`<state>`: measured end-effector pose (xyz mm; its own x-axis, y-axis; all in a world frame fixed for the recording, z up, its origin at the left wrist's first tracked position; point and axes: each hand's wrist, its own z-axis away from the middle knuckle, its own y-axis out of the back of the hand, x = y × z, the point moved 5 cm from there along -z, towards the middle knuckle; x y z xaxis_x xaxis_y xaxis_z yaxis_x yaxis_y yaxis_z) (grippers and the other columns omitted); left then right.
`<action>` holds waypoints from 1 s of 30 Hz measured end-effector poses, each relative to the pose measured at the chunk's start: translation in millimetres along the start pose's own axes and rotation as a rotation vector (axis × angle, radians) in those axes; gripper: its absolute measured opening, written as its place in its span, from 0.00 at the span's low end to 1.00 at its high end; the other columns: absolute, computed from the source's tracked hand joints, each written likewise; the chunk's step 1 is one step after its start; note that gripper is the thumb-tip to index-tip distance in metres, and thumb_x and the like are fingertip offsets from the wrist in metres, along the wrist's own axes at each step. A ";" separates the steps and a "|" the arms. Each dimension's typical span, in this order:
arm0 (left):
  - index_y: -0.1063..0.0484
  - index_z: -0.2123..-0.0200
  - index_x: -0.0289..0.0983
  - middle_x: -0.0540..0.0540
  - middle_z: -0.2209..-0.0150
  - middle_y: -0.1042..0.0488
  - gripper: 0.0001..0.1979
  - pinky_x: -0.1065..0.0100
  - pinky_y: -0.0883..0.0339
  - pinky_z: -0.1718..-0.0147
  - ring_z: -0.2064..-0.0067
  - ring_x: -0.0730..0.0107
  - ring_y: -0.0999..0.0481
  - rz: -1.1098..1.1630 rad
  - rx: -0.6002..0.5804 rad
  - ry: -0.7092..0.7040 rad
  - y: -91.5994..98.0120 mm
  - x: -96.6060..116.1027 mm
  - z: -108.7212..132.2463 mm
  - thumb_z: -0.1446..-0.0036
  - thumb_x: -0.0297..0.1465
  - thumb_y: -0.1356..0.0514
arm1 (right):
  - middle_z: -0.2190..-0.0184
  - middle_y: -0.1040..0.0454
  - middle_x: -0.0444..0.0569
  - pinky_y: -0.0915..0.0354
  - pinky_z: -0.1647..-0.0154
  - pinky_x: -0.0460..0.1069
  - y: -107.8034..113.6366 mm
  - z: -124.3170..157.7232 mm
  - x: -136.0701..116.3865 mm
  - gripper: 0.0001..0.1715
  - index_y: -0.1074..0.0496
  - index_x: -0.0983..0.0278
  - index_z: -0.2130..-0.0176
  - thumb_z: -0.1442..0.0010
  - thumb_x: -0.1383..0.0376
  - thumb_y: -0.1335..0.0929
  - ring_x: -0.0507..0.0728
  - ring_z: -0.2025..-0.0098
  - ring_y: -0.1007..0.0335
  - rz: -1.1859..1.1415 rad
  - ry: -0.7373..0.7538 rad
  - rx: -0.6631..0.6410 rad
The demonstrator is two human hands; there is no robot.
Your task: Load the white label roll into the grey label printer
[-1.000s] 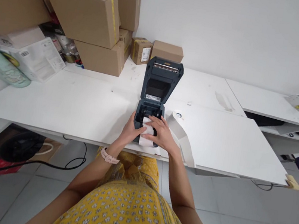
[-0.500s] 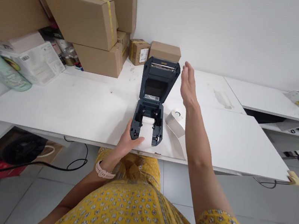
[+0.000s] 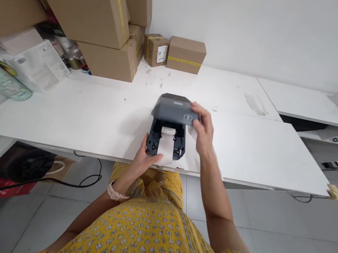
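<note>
A dark label printer [image 3: 152, 147] stands near the table's front edge, its lid [image 3: 174, 109] partly lowered and slightly blurred. Inside the printer, white label paper [image 3: 166, 145] runs from a small roll and over the front edge. My left hand [image 3: 145, 159] grips the printer's front left corner, its thumb on the end of the paper strip. With thumb and fingers, my right hand [image 3: 204, 130] holds the right side of the lid. A loose strip of backing paper [image 3: 192, 133] shows partly behind the right hand.
Stacked cardboard boxes [image 3: 84, 10] fill the back left, with two smaller boxes, one a brown carton [image 3: 186, 55], by the wall. A mint bottle [image 3: 6, 79] and a white box [image 3: 42, 66] lie at the left. A black cable [image 3: 51, 180] hangs below the table.
My right hand has come down from the raised position beside the printer and taken hold of the lid. The lid has swung forward from upright. My left hand stays at the front corner.
</note>
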<state>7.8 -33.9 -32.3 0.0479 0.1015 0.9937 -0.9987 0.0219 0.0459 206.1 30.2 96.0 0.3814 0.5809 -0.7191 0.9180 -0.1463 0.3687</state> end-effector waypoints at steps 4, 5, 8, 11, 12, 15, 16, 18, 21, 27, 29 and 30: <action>0.58 0.27 0.42 0.34 0.32 0.38 0.59 0.51 0.36 0.37 0.35 0.50 0.33 0.037 -0.018 -0.003 -1.9 0.7 0.6 0.54 0.46 0.28 | 0.34 0.36 0.47 0.47 0.28 0.66 -14.3 61.0 6.5 0.18 0.34 0.49 0.44 0.30 0.52 0.40 0.62 0.28 0.47 0.039 -0.115 0.029; 0.58 0.27 0.42 0.34 0.32 0.39 0.59 0.52 0.36 0.37 0.34 0.50 0.33 0.044 -0.024 -0.006 -2.5 1.1 1.2 0.54 0.45 0.28 | 0.34 0.37 0.48 0.48 0.28 0.67 -18.6 71.5 11.3 0.18 0.33 0.49 0.44 0.31 0.52 0.39 0.63 0.28 0.48 0.060 -0.156 0.037; 0.63 0.27 0.43 0.35 0.29 0.43 0.62 0.54 0.40 0.34 0.32 0.52 0.36 0.057 -0.042 -0.008 -3.5 2.2 4.2 0.56 0.42 0.27 | 0.28 0.46 0.50 0.48 0.28 0.68 -31.2 95.8 29.8 0.26 0.39 0.50 0.38 0.33 0.49 0.38 0.63 0.25 0.54 0.069 -0.282 0.053; 0.66 0.26 0.42 0.36 0.27 0.50 0.64 0.54 0.43 0.32 0.29 0.51 0.41 0.068 -0.050 0.002 -2.9 4.9 6.8 0.56 0.44 0.27 | 0.25 0.56 0.54 0.48 0.28 0.66 -42.9 111.5 49.6 0.42 0.54 0.53 0.30 0.35 0.46 0.37 0.63 0.24 0.58 -0.035 -0.410 0.075; 0.64 0.26 0.42 0.37 0.26 0.51 0.62 0.54 0.43 0.32 0.29 0.51 0.42 0.083 -0.041 0.012 -2.2 6.5 6.7 0.53 0.45 0.29 | 0.25 0.57 0.56 0.47 0.28 0.66 -46.9 114.8 54.9 0.46 0.59 0.54 0.28 0.35 0.45 0.37 0.63 0.24 0.58 -0.084 -0.447 0.072; 0.52 0.28 0.44 0.41 0.26 0.49 0.44 0.54 0.43 0.32 0.28 0.52 0.44 0.127 0.035 0.043 0.9 13.2 3.0 0.42 0.48 0.37 | 0.25 0.56 0.58 0.43 0.30 0.66 -56.7 118.9 63.5 0.49 0.63 0.57 0.27 0.36 0.44 0.39 0.64 0.25 0.54 -0.214 -0.534 0.047; 0.48 0.30 0.45 0.42 0.27 0.46 0.39 0.54 0.42 0.32 0.29 0.53 0.42 0.129 0.055 0.045 1.2 15.8 0.7 0.40 0.48 0.39 | 0.25 0.55 0.58 0.43 0.30 0.66 -58.2 118.8 64.0 0.50 0.63 0.57 0.27 0.36 0.43 0.38 0.65 0.25 0.53 -0.246 -0.553 0.044; 0.42 0.32 0.44 0.42 0.31 0.38 0.35 0.54 0.38 0.34 0.31 0.53 0.37 0.117 0.064 0.029 -0.1 20.5 -4.4 0.39 0.48 0.40 | 0.25 0.54 0.58 0.44 0.29 0.65 -58.6 118.1 63.1 0.52 0.62 0.57 0.27 0.38 0.43 0.37 0.65 0.25 0.53 -0.274 -0.579 0.043; 0.40 0.34 0.41 0.39 0.37 0.30 0.36 0.54 0.33 0.39 0.37 0.53 0.30 0.099 0.060 0.011 -2.9 20.7 -10.7 0.41 0.47 0.37 | 0.25 0.55 0.57 0.46 0.28 0.64 -56.6 118.1 60.1 0.51 0.61 0.58 0.27 0.38 0.42 0.37 0.65 0.25 0.56 -0.249 -0.593 0.041; 0.37 0.38 0.37 0.37 0.39 0.29 0.36 0.55 0.32 0.42 0.40 0.53 0.28 0.100 0.155 -0.013 -3.1 12.9 -18.9 0.45 0.47 0.35 | 0.25 0.55 0.53 0.48 0.27 0.64 -59.9 121.8 56.4 0.48 0.60 0.56 0.27 0.35 0.44 0.38 0.64 0.25 0.56 -0.250 -0.557 0.091; 0.37 0.39 0.37 0.36 0.40 0.29 0.36 0.54 0.32 0.43 0.41 0.52 0.28 0.111 0.159 -0.016 -2.0 13.4 -17.4 0.46 0.47 0.34 | 0.25 0.54 0.53 0.49 0.27 0.65 -60.3 121.8 54.2 0.48 0.58 0.55 0.27 0.36 0.45 0.36 0.65 0.25 0.55 -0.324 -0.547 0.141; 0.37 0.39 0.37 0.37 0.40 0.29 0.36 0.55 0.32 0.43 0.41 0.53 0.28 0.119 0.141 -0.011 -1.2 13.7 -13.8 0.45 0.47 0.34 | 0.25 0.54 0.53 0.49 0.27 0.66 -59.8 121.3 52.5 0.48 0.58 0.55 0.27 0.36 0.45 0.36 0.65 0.25 0.56 -0.345 -0.544 0.153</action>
<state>9.9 -18.8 -20.2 -0.0702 0.0841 0.9940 -0.9899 -0.1289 -0.0590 184.5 -27.8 -35.2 0.0268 0.1333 -0.9907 0.9871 -0.1602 0.0051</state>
